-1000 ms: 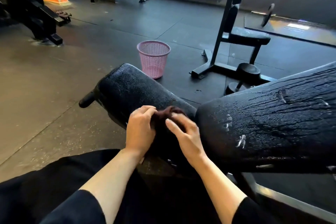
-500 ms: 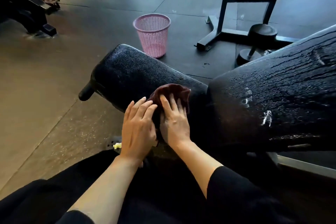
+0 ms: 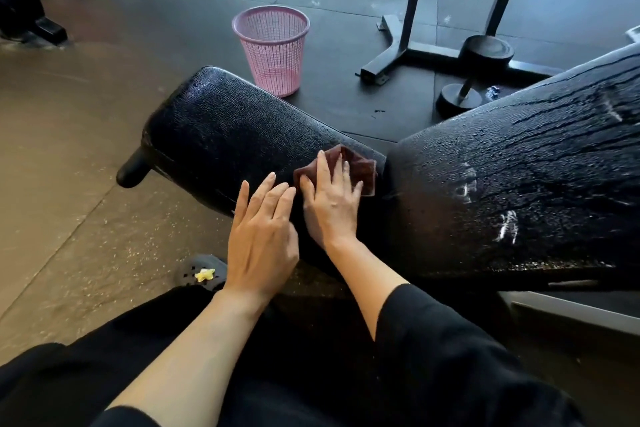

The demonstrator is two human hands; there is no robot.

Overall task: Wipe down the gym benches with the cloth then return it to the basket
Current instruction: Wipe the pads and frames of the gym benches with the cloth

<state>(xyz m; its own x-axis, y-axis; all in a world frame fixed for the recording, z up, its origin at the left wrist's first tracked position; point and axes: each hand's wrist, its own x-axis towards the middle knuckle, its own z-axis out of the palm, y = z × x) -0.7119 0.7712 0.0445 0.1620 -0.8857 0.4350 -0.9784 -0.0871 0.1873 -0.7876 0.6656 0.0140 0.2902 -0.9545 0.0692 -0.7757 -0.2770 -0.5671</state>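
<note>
A small dark red cloth lies flat on the black seat pad of the gym bench, near the gap to the larger back pad. My right hand presses on the cloth with straight, spread fingers. My left hand rests flat on the seat pad just left of it, fingers straight and off the cloth. Beyond the seat pad, a pink mesh basket stands upright on the floor.
The back pad is wet with streaks and has white scuffs. A black machine frame with a padded seat stands at the back right, with a dumbbell beside it. More equipment sits at the far left. My shoe shows below the bench.
The cloth went from bunched between both hands to spread flat on the seat pad. My right hand now presses it flat, and my left hand has come off it onto the pad.
</note>
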